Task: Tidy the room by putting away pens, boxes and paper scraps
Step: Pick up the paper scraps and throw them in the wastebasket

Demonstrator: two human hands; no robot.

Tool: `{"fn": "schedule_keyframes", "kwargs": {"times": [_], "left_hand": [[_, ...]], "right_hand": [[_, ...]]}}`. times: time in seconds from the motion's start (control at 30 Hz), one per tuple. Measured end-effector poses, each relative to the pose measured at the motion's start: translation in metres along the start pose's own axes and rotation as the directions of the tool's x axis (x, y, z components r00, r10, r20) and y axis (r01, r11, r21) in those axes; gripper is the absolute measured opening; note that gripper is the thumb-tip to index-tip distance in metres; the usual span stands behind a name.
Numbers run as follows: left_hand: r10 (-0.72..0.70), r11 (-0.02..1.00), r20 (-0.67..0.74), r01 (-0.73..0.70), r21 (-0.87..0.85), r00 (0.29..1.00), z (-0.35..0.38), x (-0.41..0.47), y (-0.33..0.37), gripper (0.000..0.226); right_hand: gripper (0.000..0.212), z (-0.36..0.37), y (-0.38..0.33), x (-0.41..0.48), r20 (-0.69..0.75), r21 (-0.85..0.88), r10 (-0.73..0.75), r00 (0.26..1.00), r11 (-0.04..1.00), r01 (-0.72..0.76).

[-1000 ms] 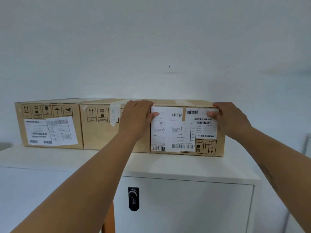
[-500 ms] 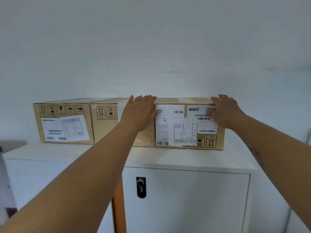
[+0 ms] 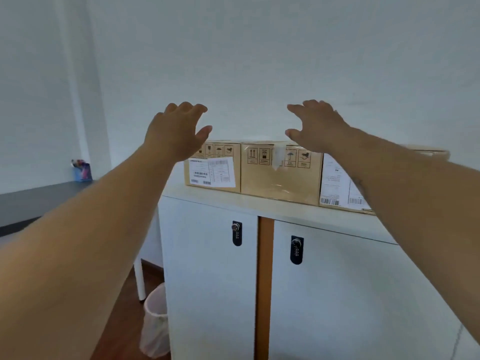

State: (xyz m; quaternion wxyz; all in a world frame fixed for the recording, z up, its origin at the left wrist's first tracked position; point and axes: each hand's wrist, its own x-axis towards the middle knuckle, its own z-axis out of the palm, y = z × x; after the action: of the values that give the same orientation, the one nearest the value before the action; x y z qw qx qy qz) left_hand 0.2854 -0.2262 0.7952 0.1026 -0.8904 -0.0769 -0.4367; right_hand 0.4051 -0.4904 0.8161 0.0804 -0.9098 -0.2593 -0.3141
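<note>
- Grip: left hand (image 3: 174, 133) and right hand (image 3: 315, 128) both spread wide w/ fingers apart, holding nothing, raised in the air nearer than the boxes.
- Three cardboard boxes in a row on the white cabinet (image 3: 259, 203) top, touching side to side: left box (image 3: 220, 170) w/ a shipping label, middle box (image 3: 280, 178) w/ handling symbols, right box (image 3: 337, 185) partly hidden by the right forearm.
- Cabinet front: two doors, each w/ a black combo lock (image 3: 236, 233), orange strip between.
- Far left: dark desk (image 3: 31, 201) w/ a blue pen cup (image 3: 82, 171).
- Low left, beside the cabinet: mesh wastebasket (image 3: 155, 320) on the floor.
</note>
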Motion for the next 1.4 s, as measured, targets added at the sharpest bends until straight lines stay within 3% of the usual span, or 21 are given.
{"fn": "schedule_keyframes", "kwargs": {"times": [0.33,0.53,0.7,0.97,1.0,1.23,1.4], "left_hand": [[-0.263,0.95,0.106,0.239,0.2,0.959,-0.032,-0.111,-0.124,0.051],[-0.461,0.869,0.218,0.389,0.305,0.86,-0.018,-0.201,-0.192,0.053],[-0.653,0.753,0.309,0.55,0.361,0.691,-0.001,-0.295,-0.227,0.057],[-0.801,0.598,0.387,0.624,0.502,0.456,0.016,-0.44,-0.255,0.052],[-0.827,0.56,0.397,0.645,0.521,0.398,0.021,-0.464,-0.257,0.051],[-0.86,0.44,0.485,0.715,0.544,0.159,0.084,-0.599,-0.235,0.049],[-0.825,0.352,0.564,0.761,0.545,-0.023,0.131,-0.689,-0.217,0.048]], "right_hand": [[0.067,0.06,-0.164,0.023,0.119,0.18,-0.298,0.947,0.945,0.275],[0.066,0.133,-0.271,0.019,0.172,0.291,-0.495,0.852,0.852,0.436],[0.066,0.198,-0.357,-0.017,0.22,0.435,-0.639,0.737,0.74,0.513],[0.065,0.3,-0.469,-0.115,0.306,0.624,-0.773,0.556,0.604,0.495],[0.065,0.318,-0.485,-0.133,0.328,0.646,-0.786,0.524,0.591,0.482],[0.065,0.414,-0.532,-0.242,0.473,0.709,-0.807,0.354,0.587,0.391],[0.064,0.489,-0.541,-0.317,0.601,0.693,-0.766,0.229,0.642,0.328]]}}
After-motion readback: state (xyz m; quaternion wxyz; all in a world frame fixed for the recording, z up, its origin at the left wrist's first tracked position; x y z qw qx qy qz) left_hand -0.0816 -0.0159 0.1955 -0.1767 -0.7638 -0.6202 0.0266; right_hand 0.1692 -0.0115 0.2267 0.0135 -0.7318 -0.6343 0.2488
